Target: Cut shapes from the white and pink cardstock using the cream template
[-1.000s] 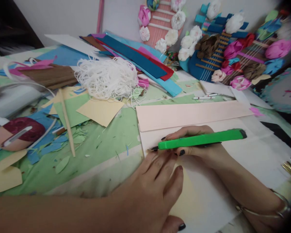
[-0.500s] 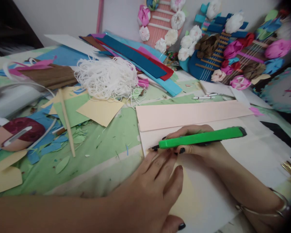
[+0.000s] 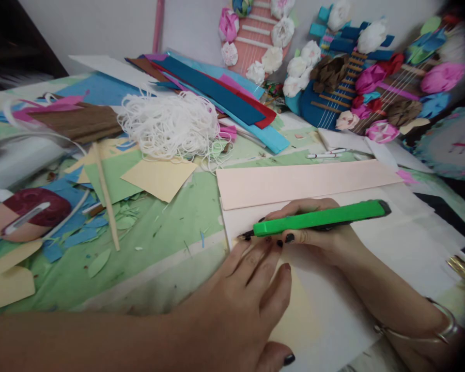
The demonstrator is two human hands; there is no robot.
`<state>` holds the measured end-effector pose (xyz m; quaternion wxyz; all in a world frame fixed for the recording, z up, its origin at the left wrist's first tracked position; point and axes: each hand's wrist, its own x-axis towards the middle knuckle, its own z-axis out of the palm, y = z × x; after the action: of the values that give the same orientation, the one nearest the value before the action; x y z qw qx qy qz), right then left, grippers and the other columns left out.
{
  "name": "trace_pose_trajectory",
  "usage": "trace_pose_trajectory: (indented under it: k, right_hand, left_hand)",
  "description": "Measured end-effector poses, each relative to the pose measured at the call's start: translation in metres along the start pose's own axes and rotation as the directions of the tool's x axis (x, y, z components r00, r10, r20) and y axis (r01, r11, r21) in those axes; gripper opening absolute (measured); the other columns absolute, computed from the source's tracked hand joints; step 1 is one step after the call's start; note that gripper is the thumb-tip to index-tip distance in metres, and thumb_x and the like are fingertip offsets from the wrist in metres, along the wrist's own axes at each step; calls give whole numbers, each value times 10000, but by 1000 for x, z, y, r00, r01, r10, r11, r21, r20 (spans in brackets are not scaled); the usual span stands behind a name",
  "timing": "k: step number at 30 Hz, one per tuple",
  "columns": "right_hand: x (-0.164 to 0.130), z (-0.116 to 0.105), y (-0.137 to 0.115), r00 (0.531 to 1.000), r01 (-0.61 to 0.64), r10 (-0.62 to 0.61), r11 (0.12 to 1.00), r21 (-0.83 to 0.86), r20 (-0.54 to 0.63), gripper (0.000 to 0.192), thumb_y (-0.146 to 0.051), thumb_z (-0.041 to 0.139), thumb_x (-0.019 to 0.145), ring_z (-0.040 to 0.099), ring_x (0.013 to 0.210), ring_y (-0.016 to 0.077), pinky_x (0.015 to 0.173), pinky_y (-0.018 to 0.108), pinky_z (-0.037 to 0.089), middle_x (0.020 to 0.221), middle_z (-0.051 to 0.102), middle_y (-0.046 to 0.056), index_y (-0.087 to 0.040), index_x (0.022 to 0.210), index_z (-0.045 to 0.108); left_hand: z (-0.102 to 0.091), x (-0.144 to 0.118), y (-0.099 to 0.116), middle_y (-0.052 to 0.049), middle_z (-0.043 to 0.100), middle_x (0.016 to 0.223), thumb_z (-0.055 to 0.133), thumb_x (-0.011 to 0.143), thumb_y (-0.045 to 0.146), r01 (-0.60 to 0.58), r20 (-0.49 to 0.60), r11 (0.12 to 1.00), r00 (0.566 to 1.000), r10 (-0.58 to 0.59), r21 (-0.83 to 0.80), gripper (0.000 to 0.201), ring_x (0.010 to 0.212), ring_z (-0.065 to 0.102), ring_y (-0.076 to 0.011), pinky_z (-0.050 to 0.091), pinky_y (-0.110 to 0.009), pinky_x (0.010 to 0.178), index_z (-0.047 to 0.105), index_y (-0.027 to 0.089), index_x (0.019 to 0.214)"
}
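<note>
My right hand (image 3: pixel 313 227) is closed around a green utility knife (image 3: pixel 318 217). The knife lies slanted, its dark narrow tip pointing left, close to my left fingertips. Flat on a cream piece of paper (image 3: pixel 300 310) rests my left hand (image 3: pixel 244 294), fingers stretched out and pressing down. Beneath both hands are white sheets (image 3: pixel 344 279). A folded pale pink paper strip (image 3: pixel 310 183) lies just beyond my right hand. Whether the knife tip touches the paper or is just above it, I cannot tell.
A tangle of white cord (image 3: pixel 170 126) sits further back, beside stacked coloured paper (image 3: pixel 217 93). Left are a wooden stick (image 3: pixel 106 199), a maroon and pink glue gun (image 3: pixel 29 214) and paper scraps (image 3: pixel 73 235). Flower-decorated paper guitars (image 3: pixel 329 98) stand against the wall.
</note>
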<state>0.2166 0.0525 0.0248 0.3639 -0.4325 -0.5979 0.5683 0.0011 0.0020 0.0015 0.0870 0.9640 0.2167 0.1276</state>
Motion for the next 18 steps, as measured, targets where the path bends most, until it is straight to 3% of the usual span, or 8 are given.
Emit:
trace_pose_trajectory:
  k: [18]
  right_hand:
    - [-1, -1, -1, 1000, 0, 0, 1000, -1, -4, 219, -311, 817, 724, 730, 897, 256, 815, 361, 582, 950, 776, 85, -207, 910, 767]
  left_hand:
    - [-2, 1, 1, -261, 375, 1486, 425, 951, 548, 7, 0, 999, 1000, -7, 34, 660, 1390, 335, -410, 273, -542, 1126, 417, 70, 1407]
